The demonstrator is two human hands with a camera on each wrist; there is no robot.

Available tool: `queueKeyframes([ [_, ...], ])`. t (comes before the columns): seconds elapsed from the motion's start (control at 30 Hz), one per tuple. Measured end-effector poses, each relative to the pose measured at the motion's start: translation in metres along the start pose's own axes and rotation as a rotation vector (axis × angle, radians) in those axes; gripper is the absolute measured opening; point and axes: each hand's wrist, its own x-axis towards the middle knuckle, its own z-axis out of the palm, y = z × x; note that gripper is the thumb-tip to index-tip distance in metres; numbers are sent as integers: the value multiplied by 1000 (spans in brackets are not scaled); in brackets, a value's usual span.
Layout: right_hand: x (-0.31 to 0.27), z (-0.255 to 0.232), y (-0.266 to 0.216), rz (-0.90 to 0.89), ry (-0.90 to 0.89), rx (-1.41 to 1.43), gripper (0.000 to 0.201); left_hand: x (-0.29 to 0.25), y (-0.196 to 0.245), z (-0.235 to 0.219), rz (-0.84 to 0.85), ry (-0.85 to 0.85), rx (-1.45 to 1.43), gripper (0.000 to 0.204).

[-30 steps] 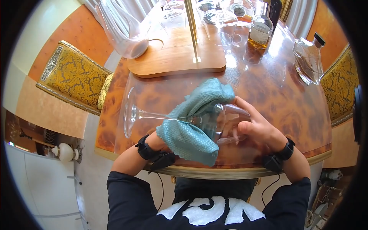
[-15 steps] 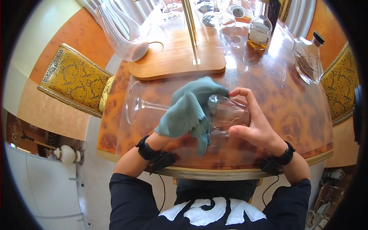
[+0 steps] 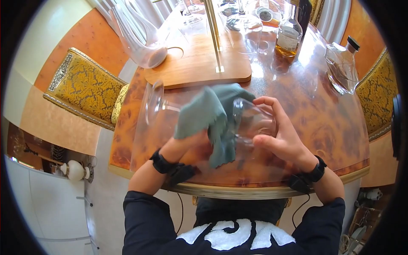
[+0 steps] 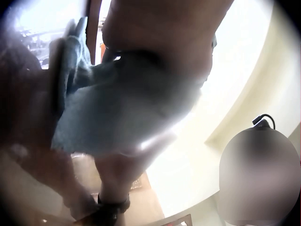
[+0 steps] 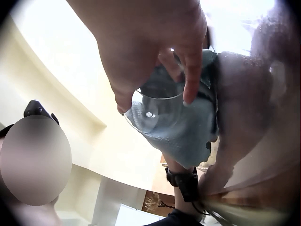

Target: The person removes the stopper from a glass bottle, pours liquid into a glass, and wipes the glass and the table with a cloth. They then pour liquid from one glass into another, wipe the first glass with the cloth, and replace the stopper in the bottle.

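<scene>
A long-stemmed wine glass [image 3: 257, 123] lies tilted on its side above the table, its foot [image 3: 155, 102] toward the left. My right hand [image 3: 284, 138] grips the bowl near the rim, thumb on one side and fingers on the other; the right wrist view shows the rim [image 5: 162, 98] between them. A blue-green cloth [image 3: 202, 112] is draped around the stem and lower bowl. Through it my left hand [image 3: 192, 142] holds the glass, its fingers mostly hidden by the folds. In the left wrist view the cloth [image 4: 122, 113] covers most of the hand's work.
Beyond the hands stands a wooden base [image 3: 195, 76] with brass rods. A clear decanter [image 3: 146, 51] is at its left. Stemmed glasses [image 3: 242, 23], an amber bottle [image 3: 288, 40] and a slanted glass decanter [image 3: 342, 66] stand farther back and right on the glossy table [image 3: 314, 127].
The glass's foot has swung away from the body and slightly right. The left hand and cloth have shifted and turned around the glass, the cloth's folds changing. The right hand stays at the bowl.
</scene>
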Motion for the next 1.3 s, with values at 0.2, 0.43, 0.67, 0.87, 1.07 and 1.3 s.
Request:
queueKeyframes([
  [0.2,5,0,-11,155,102,-35,67,27,30,-6,-158,-147,-227,29],
  [0.43,0,-1,4,122,-72,-3,62,-2,31,40,-300,-287,-450,30],
  [0.67,3,-6,6,248,-85,367,69,10,40,54,-99,-388,-94,95],
  [0.87,1,3,9,321,-63,481,70,4,42,65,-255,-188,-333,93],
  [1.07,-2,-3,22,165,-176,270,74,-3,52,69,-125,-217,-355,91],
  [1.3,0,-2,18,198,-153,200,62,6,41,61,332,-252,-62,57],
])
